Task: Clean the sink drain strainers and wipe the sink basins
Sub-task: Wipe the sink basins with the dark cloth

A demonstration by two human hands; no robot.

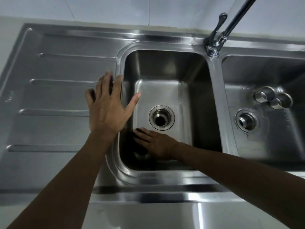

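- A brushed stainless-steel double sink [165,184] is pictured from above, its satin surface streaked with pale reflections.
- The left hand [107,106] is laid flat on the ribbed steel drainboard [57,96], at the rounded rim of the deep rectangular left basin [165,66]. Its fingers are spread straight and nothing is gripped, and the thumb juts out over the basin.
- The right hand [158,144] is lowered into the left basin, near the front left corner. Its fingers are stretched out and pressed flat on a dark, soft-looking pad [141,150], which is not clasped. Whether the pad is cloth or sponge cannot be told in the shadow.
- The round, steel-ringed drain opening [161,117] of the left basin is shown uncovered, just beyond the right hand's fingertips.
- Two small cylindrical drain strainers of polished metal [264,96] are seen lying on their sides, touching each other, on the wet floor of the right basin [264,68]. They are placed just behind that basin's own round drain fitting [246,121], where beads of water are caught by the light.
- A tubular chrome faucet [234,22] with a slim lever handle [220,23] is mounted on the ridge between the two basins, backed by pale glossy wall tiles [115,7].
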